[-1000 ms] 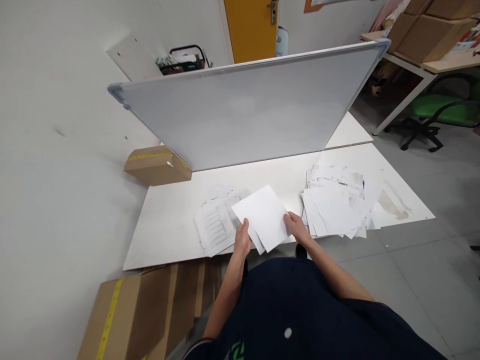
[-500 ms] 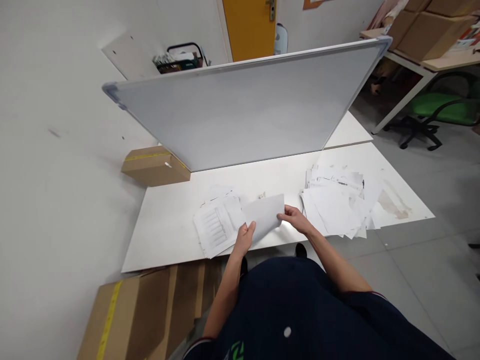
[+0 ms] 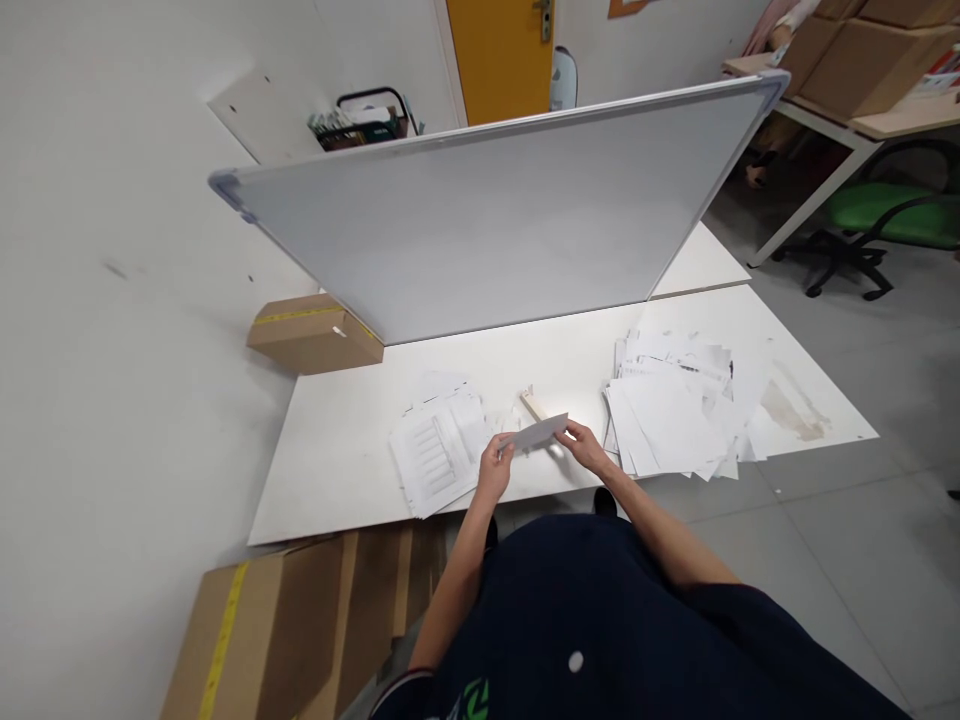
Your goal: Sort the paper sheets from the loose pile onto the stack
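Observation:
A sheet of paper (image 3: 537, 433) is held up between my two hands, tipped so that it shows as a narrow strip. My left hand (image 3: 496, 466) pinches its left end, and my right hand (image 3: 584, 445) grips the right end. Behind the sheet, a pale stick-like object (image 3: 532, 405) lies on the white table; the paper covers part of it. To the left of my hands rests a stack of printed papers (image 3: 435, 450). On the right spreads a larger, untidy pile of papers (image 3: 667, 410).
A large whiteboard (image 3: 495, 220) stands along the back of the table (image 3: 330, 450). One cardboard box (image 3: 315, 335) sits at the back left, and bigger cardboard boxes (image 3: 255, 630) stand on the floor at lower left. A green chair (image 3: 885, 215) is at the right.
The sheet has tilted from facing me to nearly edge-on. My left hand has risen slightly, and the pale stick-like object behind the paper has come into view.

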A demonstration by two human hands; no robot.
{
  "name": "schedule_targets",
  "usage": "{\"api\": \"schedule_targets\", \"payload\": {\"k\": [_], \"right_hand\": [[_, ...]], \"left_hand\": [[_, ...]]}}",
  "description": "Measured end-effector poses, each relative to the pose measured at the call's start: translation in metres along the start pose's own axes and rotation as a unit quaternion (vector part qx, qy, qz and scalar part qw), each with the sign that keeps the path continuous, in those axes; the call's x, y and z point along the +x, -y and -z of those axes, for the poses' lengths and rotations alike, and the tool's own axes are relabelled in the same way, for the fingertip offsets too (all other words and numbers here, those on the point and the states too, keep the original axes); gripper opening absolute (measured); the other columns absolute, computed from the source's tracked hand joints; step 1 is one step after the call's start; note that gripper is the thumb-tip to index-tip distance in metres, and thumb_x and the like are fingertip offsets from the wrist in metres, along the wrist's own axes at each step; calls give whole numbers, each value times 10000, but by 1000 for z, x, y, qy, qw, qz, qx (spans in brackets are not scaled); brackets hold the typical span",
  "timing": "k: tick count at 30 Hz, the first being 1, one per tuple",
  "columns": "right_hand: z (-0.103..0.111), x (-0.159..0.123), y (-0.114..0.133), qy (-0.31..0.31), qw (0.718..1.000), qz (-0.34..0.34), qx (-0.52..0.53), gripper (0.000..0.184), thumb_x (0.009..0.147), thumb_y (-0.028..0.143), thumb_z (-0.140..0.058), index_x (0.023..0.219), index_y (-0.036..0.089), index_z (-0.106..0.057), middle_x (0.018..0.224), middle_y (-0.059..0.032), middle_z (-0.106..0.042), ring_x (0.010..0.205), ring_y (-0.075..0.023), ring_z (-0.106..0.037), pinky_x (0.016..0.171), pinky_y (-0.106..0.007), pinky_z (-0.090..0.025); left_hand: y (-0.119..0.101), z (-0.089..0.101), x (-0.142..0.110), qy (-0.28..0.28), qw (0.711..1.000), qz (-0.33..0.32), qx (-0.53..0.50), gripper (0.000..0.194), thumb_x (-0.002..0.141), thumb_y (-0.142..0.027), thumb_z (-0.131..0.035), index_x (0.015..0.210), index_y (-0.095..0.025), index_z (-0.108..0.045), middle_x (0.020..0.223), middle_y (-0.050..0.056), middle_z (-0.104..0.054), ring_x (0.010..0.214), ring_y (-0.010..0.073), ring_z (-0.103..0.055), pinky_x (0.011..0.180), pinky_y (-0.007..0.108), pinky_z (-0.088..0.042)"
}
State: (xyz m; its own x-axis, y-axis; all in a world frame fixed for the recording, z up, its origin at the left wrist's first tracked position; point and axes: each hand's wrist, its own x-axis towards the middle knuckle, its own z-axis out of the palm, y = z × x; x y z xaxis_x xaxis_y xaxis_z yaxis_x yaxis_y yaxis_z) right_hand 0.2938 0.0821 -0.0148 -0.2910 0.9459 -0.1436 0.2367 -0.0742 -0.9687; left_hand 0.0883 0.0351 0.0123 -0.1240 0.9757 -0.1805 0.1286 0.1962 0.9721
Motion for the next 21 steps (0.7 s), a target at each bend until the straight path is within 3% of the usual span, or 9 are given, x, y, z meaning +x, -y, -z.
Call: {"api": "schedule_targets", "payload": {"k": [3, 9, 13, 16, 21], "right_hand": [[4, -1, 3, 7, 1000, 2, -3, 333, 789, 405, -488, 996, 178, -617, 1016, -56, -644, 964, -205, -566, 862, -338, -419], [19, -6, 21, 83, 993, -51, -60, 305, 780, 428, -506, 856, 159, -628, 805, -27, -653, 744, -180, -590, 665, -264, -443], [28, -8, 43, 98, 979, -12, -180, 277, 849, 366, -417, 914, 177, -610, 775, -20, -646, 703, -160, -578, 624, -246, -414], [32, -10, 62, 81, 929, 35, -359, 253, 883, 286, -378, 956, 196, -602, 868, -44, -645, 778, -165, -573, 659, -246, -381], [22, -16, 80, 102, 802, 41, -588, 236, 864, 112, -371, 970, 173, -573, 889, -98, -616, 835, -193, -553, 660, -266, -345]], "left_hand": [[-1, 1, 2, -14, 999, 13, -48, 285, 756, -404, -570, 902, -163, -614, 790, 34, -641, 803, 182, -586, 767, 306, -438], [-2, 7, 2, -19, 984, 46, -168, 429, 737, -431, -594, 1020, -108, -610, 899, 92, -669, 899, 210, -600, 835, 359, -443], [1, 17, 1, -57, 985, 38, -159, 529, 724, -383, -621, 1184, -158, -490, 1008, 100, -638, 865, 178, -610, 801, 338, -466], [2, 24, -2, -75, 996, 3, -55, 537, 748, -322, -591, 1247, -217, -420, 1123, 107, -580, 943, 177, -591, 831, 341, -455], [15, 23, -8, -42, 988, -63, 137, 453, 771, -238, -536, 1219, -243, -473, 1207, 78, -539, 1160, 204, -470, 1005, 391, -325]]}}
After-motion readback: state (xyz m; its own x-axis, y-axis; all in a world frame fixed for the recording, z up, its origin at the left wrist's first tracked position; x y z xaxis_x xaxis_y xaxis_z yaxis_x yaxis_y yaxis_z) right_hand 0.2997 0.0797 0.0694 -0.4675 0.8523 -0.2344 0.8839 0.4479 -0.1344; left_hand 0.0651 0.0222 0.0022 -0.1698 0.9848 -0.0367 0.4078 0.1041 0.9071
